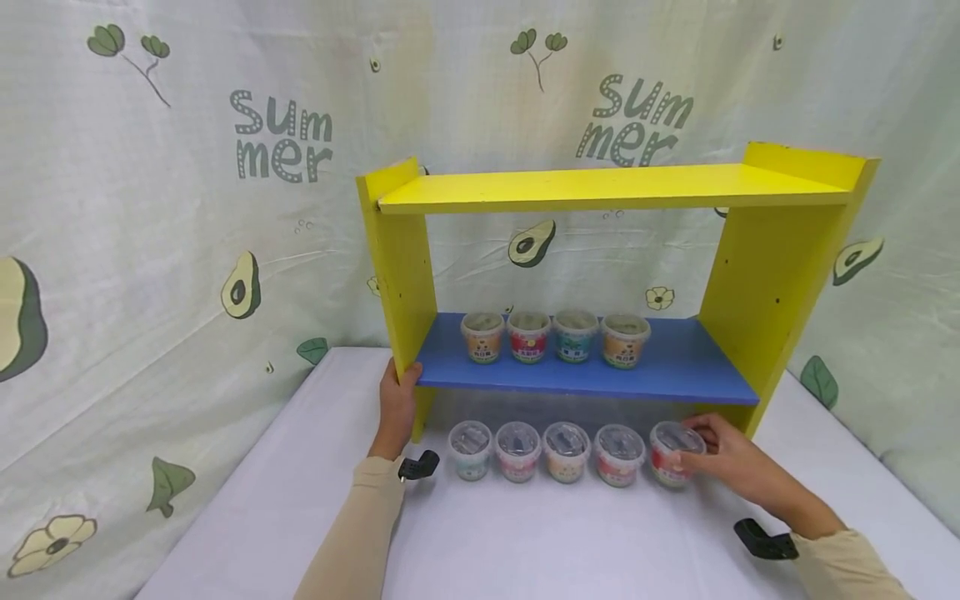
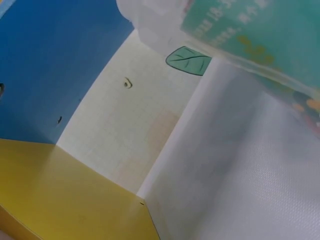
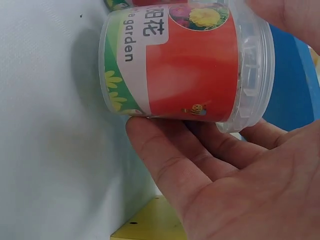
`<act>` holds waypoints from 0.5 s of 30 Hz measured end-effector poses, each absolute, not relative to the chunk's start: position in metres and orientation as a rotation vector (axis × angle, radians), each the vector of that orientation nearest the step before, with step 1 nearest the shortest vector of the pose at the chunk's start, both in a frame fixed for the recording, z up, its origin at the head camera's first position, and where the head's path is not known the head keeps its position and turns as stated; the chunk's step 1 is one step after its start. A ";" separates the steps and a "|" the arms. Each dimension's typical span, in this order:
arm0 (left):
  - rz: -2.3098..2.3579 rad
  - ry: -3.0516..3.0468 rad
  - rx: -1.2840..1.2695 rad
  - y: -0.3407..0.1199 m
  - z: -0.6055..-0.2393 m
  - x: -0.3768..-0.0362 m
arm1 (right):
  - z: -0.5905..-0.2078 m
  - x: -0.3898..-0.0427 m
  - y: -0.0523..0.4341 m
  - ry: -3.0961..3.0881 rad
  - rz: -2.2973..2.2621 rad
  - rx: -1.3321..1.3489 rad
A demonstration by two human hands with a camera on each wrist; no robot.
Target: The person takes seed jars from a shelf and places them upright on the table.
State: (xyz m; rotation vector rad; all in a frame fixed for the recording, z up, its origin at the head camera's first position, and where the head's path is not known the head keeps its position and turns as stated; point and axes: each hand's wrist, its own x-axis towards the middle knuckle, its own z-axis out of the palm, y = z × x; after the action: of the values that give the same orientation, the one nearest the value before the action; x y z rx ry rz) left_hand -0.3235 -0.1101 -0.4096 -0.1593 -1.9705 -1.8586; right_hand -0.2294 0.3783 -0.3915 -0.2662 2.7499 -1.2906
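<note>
At the right end of the lower row stands a red-labelled plastic tub (image 1: 670,467) with a transparent lid. My right hand (image 1: 731,462) holds this tub between thumb and fingers. The right wrist view shows the tub (image 3: 192,65) close up, with fingers (image 3: 170,155) along its side. My left hand (image 1: 396,408) grips the left side panel of the yellow shelf unit (image 1: 397,283), its thumb near the blue board (image 1: 525,379). In the left wrist view a green-labelled tub (image 2: 240,30) fills the upper right; the left hand is mostly out of that frame.
Several more lidded tubs (image 1: 517,454) line up on the white tabletop (image 1: 562,542), left of the held one. On the blue board sits a row of several tubs (image 1: 528,337). A printed curtain (image 1: 300,217) hangs behind the unit and at the sides.
</note>
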 end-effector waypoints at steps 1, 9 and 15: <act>-1.861 -1.980 -0.154 -0.110 -0.408 -0.322 | -0.392 -0.230 0.378 2.748 -1.287 -0.264; -1.861 -2.001 -0.126 -0.106 -0.397 -0.309 | -0.396 -0.232 0.378 2.730 -1.283 -0.275; -1.849 -2.025 -0.123 -0.103 -0.381 -0.297 | -0.399 -0.236 0.377 2.733 -1.280 -0.288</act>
State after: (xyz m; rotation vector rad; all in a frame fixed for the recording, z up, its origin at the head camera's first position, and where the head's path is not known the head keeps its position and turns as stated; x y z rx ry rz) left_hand -0.2965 -0.1027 -0.3811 -0.1225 -2.0245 -1.8490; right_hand -0.2358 0.3774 -0.3990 -0.2882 2.7330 -1.2797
